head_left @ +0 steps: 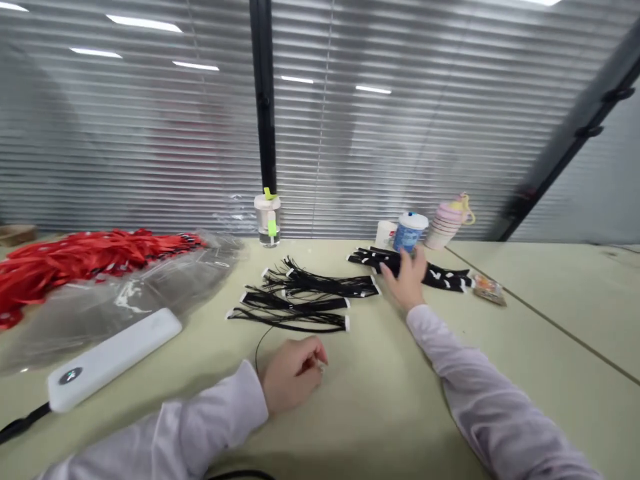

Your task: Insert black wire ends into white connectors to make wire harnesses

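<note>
My left hand is closed in a pinch in front of the middle of the table. A small whitish end shows at its fingertips, and a thin black cable curves up from behind the hand. My right hand is stretched out over a pile of black cables with white ends, its fingers apart. Whether the fingertips touch the pile I cannot tell. Between the hands and the window lie several bundles of black cables with white connectors, side by side.
A white power bank and a clear plastic bag lie at left, beside red strips. At the back stand a clear cup, a blue cup and a pink bottle. A small packet lies right.
</note>
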The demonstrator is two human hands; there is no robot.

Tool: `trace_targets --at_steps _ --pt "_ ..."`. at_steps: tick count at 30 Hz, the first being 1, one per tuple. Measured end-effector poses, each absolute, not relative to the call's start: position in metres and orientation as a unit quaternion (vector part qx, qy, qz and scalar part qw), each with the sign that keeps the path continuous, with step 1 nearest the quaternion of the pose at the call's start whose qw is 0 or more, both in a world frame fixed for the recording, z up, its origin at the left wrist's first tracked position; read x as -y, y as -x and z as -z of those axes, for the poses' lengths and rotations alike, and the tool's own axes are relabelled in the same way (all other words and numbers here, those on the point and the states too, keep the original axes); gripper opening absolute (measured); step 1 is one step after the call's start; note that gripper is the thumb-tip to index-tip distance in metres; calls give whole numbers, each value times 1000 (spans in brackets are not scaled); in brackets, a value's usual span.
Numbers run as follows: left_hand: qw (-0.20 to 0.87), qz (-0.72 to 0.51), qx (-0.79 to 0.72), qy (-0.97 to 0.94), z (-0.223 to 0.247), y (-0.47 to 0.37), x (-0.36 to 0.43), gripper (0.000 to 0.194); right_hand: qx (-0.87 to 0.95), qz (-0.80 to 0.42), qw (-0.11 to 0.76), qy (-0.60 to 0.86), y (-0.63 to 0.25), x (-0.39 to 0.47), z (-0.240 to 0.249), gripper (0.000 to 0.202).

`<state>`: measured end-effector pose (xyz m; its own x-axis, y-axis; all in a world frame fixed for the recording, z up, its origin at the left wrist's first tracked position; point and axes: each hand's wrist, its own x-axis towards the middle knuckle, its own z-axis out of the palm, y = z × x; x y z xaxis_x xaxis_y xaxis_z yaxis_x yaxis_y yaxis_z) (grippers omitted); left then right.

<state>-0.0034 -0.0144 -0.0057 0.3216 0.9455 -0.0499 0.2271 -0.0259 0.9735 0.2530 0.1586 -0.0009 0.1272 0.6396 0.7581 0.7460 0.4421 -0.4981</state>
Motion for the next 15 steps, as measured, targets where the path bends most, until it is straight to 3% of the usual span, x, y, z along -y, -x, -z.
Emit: trace_targets --at_steps 3,7,11,15 --pt "533 -325 -471 -623 4 6 10 14 796 46 429 425 -225 -135 14 30" --pt "705 -368 -383 -470 3 16 -6 40 890 22 324 318 -203 -107 17 18" --pt "873 -317 -230 -291 0 33 -24 68 889 11 337 311 -198 -101 10 15" --pt "928 -283 -119 -212 -2 38 -28 81 831 11 437 344 -200 -110 -21 12"
